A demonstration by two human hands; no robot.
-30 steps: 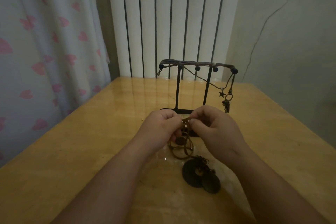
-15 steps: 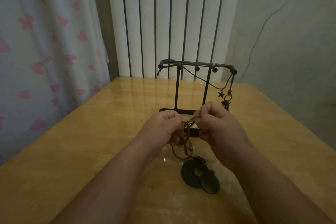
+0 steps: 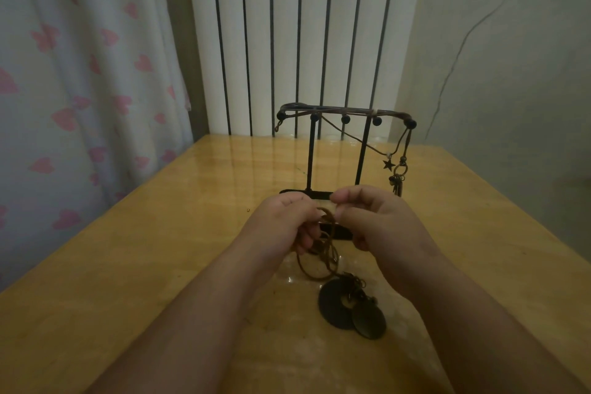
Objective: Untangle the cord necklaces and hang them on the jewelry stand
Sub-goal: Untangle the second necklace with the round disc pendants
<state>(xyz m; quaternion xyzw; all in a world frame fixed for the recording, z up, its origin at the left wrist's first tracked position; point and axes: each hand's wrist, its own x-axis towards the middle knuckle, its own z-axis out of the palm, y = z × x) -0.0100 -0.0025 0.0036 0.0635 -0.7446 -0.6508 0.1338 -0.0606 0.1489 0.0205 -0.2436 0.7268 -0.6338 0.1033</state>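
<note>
Head view, centre of frame: your left hand [image 3: 287, 221] and right hand [image 3: 377, 224] meet just in front of the jewelry stand [image 3: 345, 115]. The backs of both hands face up and the fingers curl in toward each other. The tangled cord [image 3: 323, 249] sits between the two hands. Your right hand pinches its upper loop between thumb and forefinger. Your left hand grips the bundle, with its fingers curled round the strands. Neither hand is released.

Below the hands the cord drops in several loose loops to the surface [image 3: 153, 265]. It ends at two dark disc pendants [image 3: 348, 307], which lie flat and overlapping at lower centre, just below your right wrist. Both forearms enter from the bottom edge and converge toward the middle.

The stand is upright behind your hands, which hide part of its base. One necklace is draped along its top bar. Its star charm [image 3: 388, 165] and a small cluster of pendants hang at the stand's right end, near your right hand but apart from it.

A heart-print curtain [image 3: 80, 89] fills the left of the frame. A white ribbed radiator [image 3: 303, 25] stands at upper centre.
</note>
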